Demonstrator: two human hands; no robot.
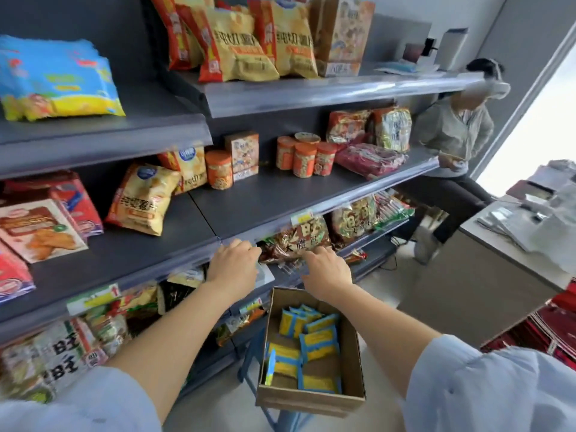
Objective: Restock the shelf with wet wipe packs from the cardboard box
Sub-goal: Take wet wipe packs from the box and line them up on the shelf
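Note:
An open cardboard box stands below my hands on a blue frame and holds several blue-and-yellow wet wipe packs. Both my hands reach into the lower shelf, just under the lip of the middle shelf. My left hand has its fingers curled, and their tips are hidden at the shelf edge. My right hand sits a little to the right, fingers bent against a brown snack bag. No wet wipe pack shows in either hand.
Chip bags, orange tubs and boxes fill the grey shelves. A person sits at the shelf's far right end. A counter with papers stands to the right, with red goods below it.

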